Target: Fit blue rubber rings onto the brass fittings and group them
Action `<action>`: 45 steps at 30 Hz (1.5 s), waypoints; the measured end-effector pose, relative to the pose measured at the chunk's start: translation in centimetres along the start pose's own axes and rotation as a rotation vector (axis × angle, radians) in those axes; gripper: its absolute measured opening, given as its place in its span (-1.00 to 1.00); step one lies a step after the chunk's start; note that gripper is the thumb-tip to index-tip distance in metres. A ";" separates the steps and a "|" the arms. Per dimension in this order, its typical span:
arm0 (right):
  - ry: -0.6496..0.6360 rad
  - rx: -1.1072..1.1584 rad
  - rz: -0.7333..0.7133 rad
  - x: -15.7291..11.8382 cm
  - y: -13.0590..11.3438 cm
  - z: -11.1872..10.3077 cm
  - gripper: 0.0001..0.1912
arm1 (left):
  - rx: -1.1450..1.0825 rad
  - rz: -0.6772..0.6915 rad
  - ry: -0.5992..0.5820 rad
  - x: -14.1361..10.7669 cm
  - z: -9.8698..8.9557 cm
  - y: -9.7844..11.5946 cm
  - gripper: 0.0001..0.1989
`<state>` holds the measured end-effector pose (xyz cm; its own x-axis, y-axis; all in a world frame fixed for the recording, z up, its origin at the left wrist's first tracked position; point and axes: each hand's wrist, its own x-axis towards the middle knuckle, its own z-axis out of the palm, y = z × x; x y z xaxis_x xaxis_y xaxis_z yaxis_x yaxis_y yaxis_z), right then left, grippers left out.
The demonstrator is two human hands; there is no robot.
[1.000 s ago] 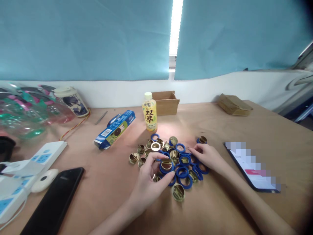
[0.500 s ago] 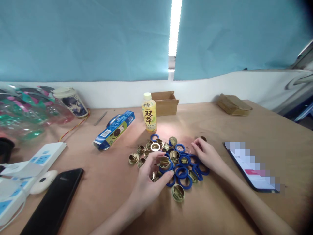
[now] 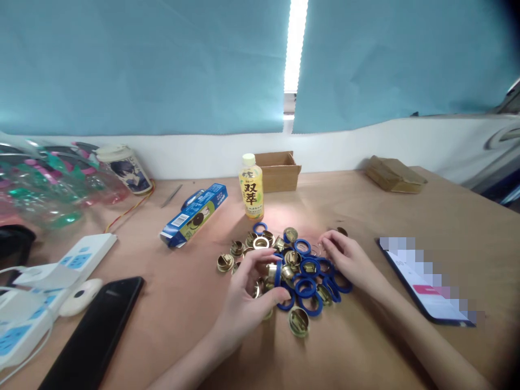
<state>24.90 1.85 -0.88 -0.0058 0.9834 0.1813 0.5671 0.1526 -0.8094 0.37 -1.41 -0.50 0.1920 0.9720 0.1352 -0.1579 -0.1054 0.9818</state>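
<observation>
- I see blue sheeting [image 3: 142,65] behind a wooden counter [image 3: 195,336].
- Brass badge backs [image 3: 298,322] and blue rings [image 3: 311,313] lie heaped mid-counter, before the yellow bottle [image 3: 251,192].
- My left hand [image 3: 246,303] is clamped on an upright blue ring [image 3: 278,273], at the heap's left.
- My right hand's [image 3: 350,261] fingertips meet at its right; I cannot tell if they hold anything.

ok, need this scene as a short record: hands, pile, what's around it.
left_hand: left hand holds a blue ring edge-on between thumb and fingers
right_hand: right hand at the pile's right side, fingertips by a thin clear ring; grip unclear
pile: gold pin-backed pieces mixed with loose blue rings
behind_pile: upright yellow bottle, open cardboard box
left_side: blue carton, black phone, white power strip
right_side: lit phone, screen partly pixelated
</observation>
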 end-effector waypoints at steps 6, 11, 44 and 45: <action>-0.078 0.289 0.026 -0.5 -1.8 0.2 -0.66 | -0.085 0.003 -0.027 0.0 0.0 -0.1 -0.50; -0.130 0.352 0.016 -0.9 -3.2 -0.2 -0.64 | -0.113 -0.026 -0.034 -0.2 0.1 0.0 -0.52; -0.631 0.921 0.248 -3.3 -4.6 2.8 -0.66 | 0.560 0.545 -0.116 -0.4 -0.4 -0.9 -0.47; -0.639 0.918 0.251 -3.3 -4.5 2.9 -0.65 | 0.582 0.561 -0.120 -0.5 -0.3 -0.8 -0.47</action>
<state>19.99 -1.82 0.60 -0.5434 0.8265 -0.1474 -0.2017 -0.2989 -0.9327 0.11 -1.72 -1.34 0.3412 0.7168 0.6080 0.2604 -0.6936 0.6716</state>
